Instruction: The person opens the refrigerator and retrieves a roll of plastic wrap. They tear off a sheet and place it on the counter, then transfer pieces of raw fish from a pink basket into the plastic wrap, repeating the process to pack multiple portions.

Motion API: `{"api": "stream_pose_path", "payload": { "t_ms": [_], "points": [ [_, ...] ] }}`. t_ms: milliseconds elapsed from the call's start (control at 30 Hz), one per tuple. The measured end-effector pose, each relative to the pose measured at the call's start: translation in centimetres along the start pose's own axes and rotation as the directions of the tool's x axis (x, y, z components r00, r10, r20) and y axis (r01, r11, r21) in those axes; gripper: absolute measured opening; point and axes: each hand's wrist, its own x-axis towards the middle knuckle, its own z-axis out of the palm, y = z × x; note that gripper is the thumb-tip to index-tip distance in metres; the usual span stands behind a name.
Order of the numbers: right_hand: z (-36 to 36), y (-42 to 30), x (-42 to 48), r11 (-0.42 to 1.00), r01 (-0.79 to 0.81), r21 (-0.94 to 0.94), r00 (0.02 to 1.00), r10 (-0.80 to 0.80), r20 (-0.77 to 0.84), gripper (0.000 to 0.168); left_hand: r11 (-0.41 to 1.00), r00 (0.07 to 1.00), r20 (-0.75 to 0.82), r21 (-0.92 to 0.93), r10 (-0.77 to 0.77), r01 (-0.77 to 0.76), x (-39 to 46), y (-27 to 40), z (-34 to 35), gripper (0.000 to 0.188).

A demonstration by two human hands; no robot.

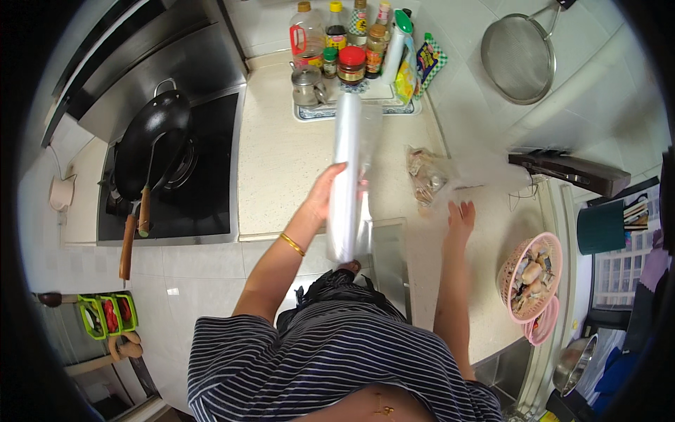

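Note:
My left hand (326, 192), with a gold bangle at the wrist, grips a roll of clear plastic bags (345, 174) that stretches away from me over the counter's edge. Loose film hangs along the roll's right side. Over the counter on the right, my right hand (461, 219) is apart from the roll, its fingers spread and slightly blurred, nothing seen in it. Just beyond those fingers lies a clear plastic bag of food pieces (424, 176), perhaps meat. A blurred translucent patch, which looks like film, spans from this bag towards the knife holder.
A tray (316, 116) of sauce bottles and jars stands at the back. On the left, a black wok (153, 142) with wooden-handled utensil rests on the cooktop (211, 163). To the right are a pink basket (506, 274) of food pieces, a dark knife holder (575, 171) and a hanging strainer (518, 59).

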Motion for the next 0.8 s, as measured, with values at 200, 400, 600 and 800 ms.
{"api": "stream_pose_path", "payload": {
  "t_ms": [200, 400, 600, 800],
  "points": [
    [1.2, -5.0, -4.6, 0.978, 0.207, 0.014, 0.790, -0.176, 0.588, 0.037, 0.978, 0.950, 0.255, -0.057, -0.180, 0.201, -0.1, -6.5, 1.1, 0.057],
    [4.0, -10.4, -5.1, 0.924, 0.365, -0.110, 0.700, -0.195, 0.687, 0.029, 0.894, 0.913, 0.362, -0.321, -0.190, 0.313, -2.5, -11.6, 1.7, 0.065],
    [2.0, -15.9, -6.2, 0.992, 0.089, 0.087, 0.734, -0.124, 0.667, 0.023, 0.961, 0.972, 0.207, -0.230, -0.110, 0.157, -4.0, -11.2, 0.4, 0.075],
    [-1.9, -21.2, -4.9, 0.953, 0.019, 0.303, 0.698, -0.230, 0.678, 0.019, 0.995, 0.939, 0.332, -0.010, 0.093, -0.095, -4.2, -10.0, -1.0, 0.081]
  ]
}}
